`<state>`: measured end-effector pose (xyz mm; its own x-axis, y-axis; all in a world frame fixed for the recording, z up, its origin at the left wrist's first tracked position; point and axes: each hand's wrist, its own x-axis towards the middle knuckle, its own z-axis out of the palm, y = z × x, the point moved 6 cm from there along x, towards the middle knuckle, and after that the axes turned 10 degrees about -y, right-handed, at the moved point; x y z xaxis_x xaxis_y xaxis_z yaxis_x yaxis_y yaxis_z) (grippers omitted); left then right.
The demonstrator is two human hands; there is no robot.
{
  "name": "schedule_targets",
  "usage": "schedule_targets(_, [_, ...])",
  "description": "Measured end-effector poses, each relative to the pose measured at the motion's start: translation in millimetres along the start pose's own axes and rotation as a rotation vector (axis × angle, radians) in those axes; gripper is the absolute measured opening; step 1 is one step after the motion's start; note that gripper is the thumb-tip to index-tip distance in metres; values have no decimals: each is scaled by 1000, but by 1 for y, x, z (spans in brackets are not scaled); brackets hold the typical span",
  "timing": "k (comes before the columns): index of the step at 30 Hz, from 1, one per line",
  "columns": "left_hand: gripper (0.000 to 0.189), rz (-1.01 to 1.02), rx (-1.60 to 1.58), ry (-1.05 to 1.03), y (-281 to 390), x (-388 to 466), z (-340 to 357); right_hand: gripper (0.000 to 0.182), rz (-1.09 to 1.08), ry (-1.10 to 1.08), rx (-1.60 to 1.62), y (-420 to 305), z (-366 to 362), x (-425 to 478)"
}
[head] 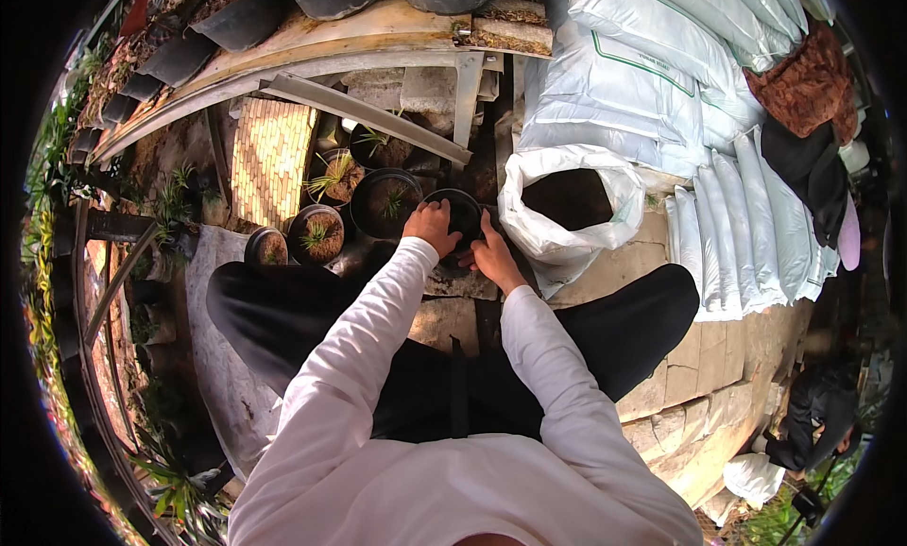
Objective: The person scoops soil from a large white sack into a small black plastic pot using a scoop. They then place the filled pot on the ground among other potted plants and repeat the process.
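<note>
Both my hands are at a black plastic plant pot (pixel 473 204) in front of me. My left hand (pixel 431 227) lies over its left rim, fingers reaching inside. My right hand (pixel 494 254) is at the pot's right side, index finger extended along the rim; whether it grips the wall is unclear. Just left stands a black pot with a small green plant (pixel 392 202), beside several smaller potted plants (pixel 317 236). To the right is an open white sack (pixel 524 241) holding dark soil.
Full white sacks (pixel 609 100) are stacked at the upper right, with more (pixel 744 220) standing below them. A loose metal bar (pixel 368 117) slants above the pots, near a woven panel (pixel 273 163). Another person (pixel 818 411) bends at the far right.
</note>
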<state>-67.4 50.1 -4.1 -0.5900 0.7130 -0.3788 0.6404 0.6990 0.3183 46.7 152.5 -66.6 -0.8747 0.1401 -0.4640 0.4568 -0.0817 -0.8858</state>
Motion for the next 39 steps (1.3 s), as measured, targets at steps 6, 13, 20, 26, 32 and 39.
schedule_targets(6, [95, -59, -30, 4, 9, -7, -3, 82, -16, 6, 8, 7, -1, 1])
schedule_targets(13, [100, -40, -20, -7, 3, -4, 3, 37, -89, 307, -231, -15, -7, -11])
schedule_targets(20, [97, -45, -95, 58, -2, -9, -2, 31, -16, 301, -257, -1, -14, -4])
schedule_targets(26, [96, -68, -119, 79, -1, -4, 11, 40, 93, 168, -343, 22, -10, 7])
schedule_targets(32, [96, -1, -237, 68, 1, -8, -21, 42, 97, 170, -270, 32, -18, 4])
schedule_targets(39, [93, 288, -236, 50, 7, -8, -57, 45, 88, 293, -591, 8, -22, -20])
